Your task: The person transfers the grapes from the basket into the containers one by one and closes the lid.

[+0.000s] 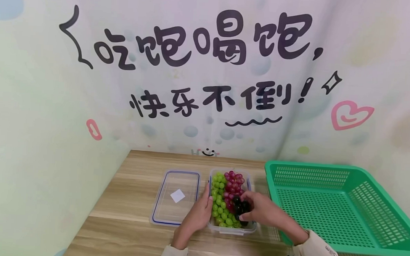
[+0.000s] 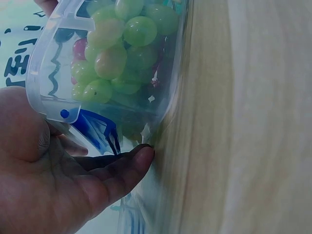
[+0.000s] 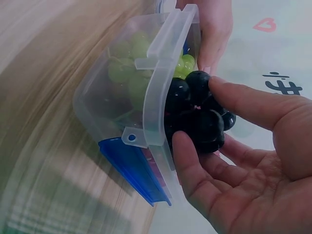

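Note:
A clear plastic food container (image 1: 232,231) with blue side latches stands on the table. Green grapes (image 1: 219,199) fill its left side and front, while red grapes (image 1: 234,181) lie at the back right. My right hand (image 1: 264,210) holds a bunch of black grapes (image 3: 207,127) between thumb and fingers at the container's right front, level with the rim in the right wrist view. Along the left wall rests my left hand (image 1: 199,212), its extended fingers (image 2: 117,178) against the side near the blue latch (image 2: 97,131).
Left of the container lies its clear lid (image 1: 169,183) with a blue seal and a white square label (image 1: 177,196). A large green plastic basket (image 1: 311,209) stands to the right, close to my right forearm. Behind the wooden table (image 1: 119,204) hangs a printed curtain (image 1: 191,131).

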Demonstrator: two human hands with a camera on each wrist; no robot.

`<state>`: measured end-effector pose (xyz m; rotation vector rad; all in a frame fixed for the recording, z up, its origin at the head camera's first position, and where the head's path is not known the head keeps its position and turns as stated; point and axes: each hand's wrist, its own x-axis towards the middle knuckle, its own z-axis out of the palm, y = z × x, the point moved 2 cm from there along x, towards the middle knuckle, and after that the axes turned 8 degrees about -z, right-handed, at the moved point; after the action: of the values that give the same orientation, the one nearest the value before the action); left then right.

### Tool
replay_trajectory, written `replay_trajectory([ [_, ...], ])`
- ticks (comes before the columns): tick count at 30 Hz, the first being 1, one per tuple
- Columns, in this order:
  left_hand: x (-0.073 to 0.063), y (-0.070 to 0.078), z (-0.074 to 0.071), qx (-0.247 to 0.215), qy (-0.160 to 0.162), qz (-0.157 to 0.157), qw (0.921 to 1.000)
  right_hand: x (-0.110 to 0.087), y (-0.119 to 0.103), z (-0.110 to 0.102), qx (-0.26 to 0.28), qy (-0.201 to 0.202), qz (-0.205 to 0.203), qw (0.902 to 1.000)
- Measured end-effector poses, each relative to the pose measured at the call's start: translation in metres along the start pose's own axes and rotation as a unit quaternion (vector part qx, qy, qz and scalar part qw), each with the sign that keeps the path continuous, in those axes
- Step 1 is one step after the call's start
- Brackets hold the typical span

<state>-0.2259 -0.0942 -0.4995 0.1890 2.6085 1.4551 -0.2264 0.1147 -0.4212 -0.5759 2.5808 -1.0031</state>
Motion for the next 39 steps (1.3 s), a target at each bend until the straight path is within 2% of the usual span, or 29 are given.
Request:
replay_trajectory([
  [4, 0.000, 0.000, 0.000, 0.001, 0.002, 0.003, 1.0000, 0.001, 0.000, -0.001, -0.010, 0.009, 0.013, 0.9998],
  [9, 0.000, 0.001, 0.001, 0.002, 0.003, 0.003, 1.0000, 0.001, 0.001, -0.003, -0.017, 0.021, 0.008, 0.9996],
  [19, -0.001, 0.001, 0.002, 0.002, 0.004, 0.006, 1.0000, -0.001, 0.004, -0.006, 0.023, 0.050, -0.016, 0.9984],
  [31, -0.001, 0.000, 0.002, 0.005, -0.001, 0.001, 1.0000, -0.003, 0.002, -0.011, 0.047, 0.065, -0.013, 0.9967],
  [33, -0.001, 0.000, 0.001, 0.008, 0.000, -0.002, 1.0000, -0.003, 0.001, -0.011, 0.051, 0.077, -0.004, 0.9958],
  [39, -0.002, 0.003, -0.004, 0.005, 0.008, -0.010, 0.9999, -0.002, -0.003, -0.012, 0.040, 0.123, -0.011, 0.9915],
])
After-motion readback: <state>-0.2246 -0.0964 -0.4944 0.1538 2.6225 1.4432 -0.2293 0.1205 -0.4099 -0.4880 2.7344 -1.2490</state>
